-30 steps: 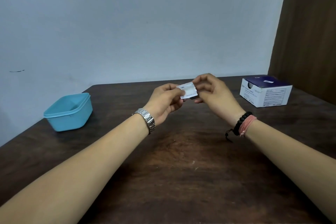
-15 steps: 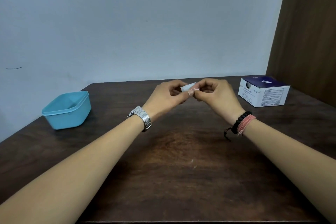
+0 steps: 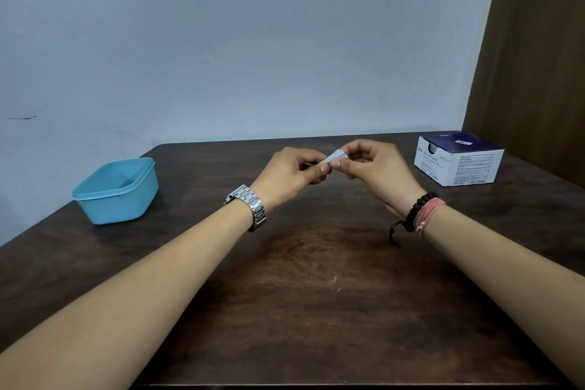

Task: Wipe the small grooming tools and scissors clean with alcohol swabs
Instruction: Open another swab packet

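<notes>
A small white alcohol swab packet [image 3: 337, 156] is pinched between the fingertips of both hands above the middle of the dark wooden table [image 3: 304, 310]. My left hand [image 3: 292, 176], with a metal watch on its wrist, grips the packet's left end. My right hand [image 3: 376, 168], with bead and cord bracelets, grips its right end. Most of the packet is hidden by the fingers. The white and navy box of alcohol swabs [image 3: 457, 160] stands at the back right. No grooming tools or scissors show.
A light blue plastic tub [image 3: 117, 191] with its lid on sits at the table's left side near the edge. A pale wall runs behind the table and a brown panel [image 3: 535, 57] stands at the right.
The packet was held flat and facing me a second ago; both hands have since closed tighter around it, so only a narrow strip shows. The hands stayed in about the same spot.
</notes>
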A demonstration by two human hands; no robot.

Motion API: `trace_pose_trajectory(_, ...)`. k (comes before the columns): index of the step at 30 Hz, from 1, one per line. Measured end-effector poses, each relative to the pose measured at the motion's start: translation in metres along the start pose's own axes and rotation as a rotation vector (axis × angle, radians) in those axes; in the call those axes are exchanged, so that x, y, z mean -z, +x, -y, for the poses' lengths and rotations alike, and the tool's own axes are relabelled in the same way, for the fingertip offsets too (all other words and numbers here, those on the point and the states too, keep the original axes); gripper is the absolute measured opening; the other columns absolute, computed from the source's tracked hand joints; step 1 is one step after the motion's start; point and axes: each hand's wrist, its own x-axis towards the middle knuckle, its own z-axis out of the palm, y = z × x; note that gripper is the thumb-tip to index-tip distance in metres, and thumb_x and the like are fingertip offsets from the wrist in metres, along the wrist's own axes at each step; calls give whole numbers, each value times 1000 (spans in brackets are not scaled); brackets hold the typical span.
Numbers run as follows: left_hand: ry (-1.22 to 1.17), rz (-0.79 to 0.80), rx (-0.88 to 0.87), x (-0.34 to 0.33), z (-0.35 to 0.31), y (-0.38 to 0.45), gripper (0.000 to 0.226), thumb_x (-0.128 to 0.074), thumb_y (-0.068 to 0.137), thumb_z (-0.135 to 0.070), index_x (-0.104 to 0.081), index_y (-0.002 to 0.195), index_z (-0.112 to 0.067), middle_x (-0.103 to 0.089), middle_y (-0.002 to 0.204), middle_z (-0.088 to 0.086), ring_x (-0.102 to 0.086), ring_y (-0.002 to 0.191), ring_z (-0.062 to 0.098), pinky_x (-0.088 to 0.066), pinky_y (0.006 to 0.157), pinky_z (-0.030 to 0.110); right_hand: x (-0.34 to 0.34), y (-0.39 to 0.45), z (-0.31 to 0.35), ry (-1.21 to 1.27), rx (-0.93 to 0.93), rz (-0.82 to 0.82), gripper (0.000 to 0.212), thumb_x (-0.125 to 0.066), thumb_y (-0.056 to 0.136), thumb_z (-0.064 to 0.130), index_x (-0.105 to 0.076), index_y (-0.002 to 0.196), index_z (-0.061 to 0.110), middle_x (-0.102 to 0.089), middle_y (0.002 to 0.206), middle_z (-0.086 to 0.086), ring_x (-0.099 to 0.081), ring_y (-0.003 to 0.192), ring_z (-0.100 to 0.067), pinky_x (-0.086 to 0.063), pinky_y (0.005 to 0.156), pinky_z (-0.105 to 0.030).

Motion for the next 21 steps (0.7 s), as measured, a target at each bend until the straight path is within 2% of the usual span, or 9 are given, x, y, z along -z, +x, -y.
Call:
trace_pose_trajectory(4, -6, -61, -12, -5, -2, -1, 17, -68, 89, -23, -73, 104, -19, -74, 85, -7, -70, 84, 8, -56, 85, 31, 2, 1, 1, -22, 3, -6, 9, -78, 79, 10, -69, 81, 11, -72, 82, -10, -62, 69, -11, -52, 64, -23)
trace_pose_trajectory(6, -85, -87, 8, -7, -3, -1, 14, -69, 88, -22, -73, 99, -14, -74, 84, -1, -70, 81, 10, -57, 86, 32, 2, 0, 3, 32, -6, -12, 9, -76, 80, 7, -68, 83, 9, -72, 83, -10, -64, 70, -10, -53, 64, -21)
trace_pose_trajectory(10, -438, -128, 105, -14, -4, -2, 13, -68, 87, -5, -68, 99, -2, -70, 90, 15, -70, 86, 22, -56, 89, 37, -3, -1, 2, 302, -143, 14, 13, -73, 80, 2, -65, 88, 10, -70, 83, -7, -65, 73, -10, -52, 65, -19)
trace_pose_trajectory(12, -437, -141, 113, -16, -3, -2, 13, -70, 85, -3, -67, 98, -4, -71, 89, 13, -71, 85, 23, -57, 85, 36, -3, -1, 1, 319, -177, 11, 11, -73, 81, 5, -66, 87, 11, -70, 82, -4, -66, 73, -10, -52, 65, -19)
trace_pose_trajectory(14, -353, -169, 99, -15, -1, -1, 15, -74, 81, -9, -68, 95, -11, -73, 89, 9, -72, 86, 24, -57, 84, 36, -3, 0, 1, 290, -170, 7, 8, -72, 83, 8, -66, 86, 11, -71, 81, -2, -67, 74, -9, -53, 64, -19)
trace_pose_trajectory(16, -303, -195, 98, -14, -1, 0, 11, -74, 80, -17, -70, 91, -16, -73, 88, 2, -70, 80, 19, -56, 81, 34, -3, 0, 2, 259, -154, 6, 6, -71, 85, 9, -65, 87, 11, -72, 82, -2, -69, 76, -10, -53, 64, -19)
trace_pose_trajectory(18, -329, -214, 116, -14, -4, 0, 4, -71, 84, -19, -71, 87, -18, -71, 83, -2, -64, 72, 12, -55, 76, 30, -4, 0, 3, 224, -137, 12, 6, -69, 87, 9, -64, 86, 12, -71, 80, -2, -69, 76, -11, -54, 65, -20)
trace_pose_trajectory(21, -418, -215, 151, -13, -6, 0, 1, -70, 86, -13, -70, 86, -15, -68, 84, 3, -65, 74, 12, -55, 72, 28, -6, -1, 4, 188, -122, 36, 9, -68, 88, 6, -62, 86, 13, -66, 74, -3, -65, 67, -9, -54, 63, -20)
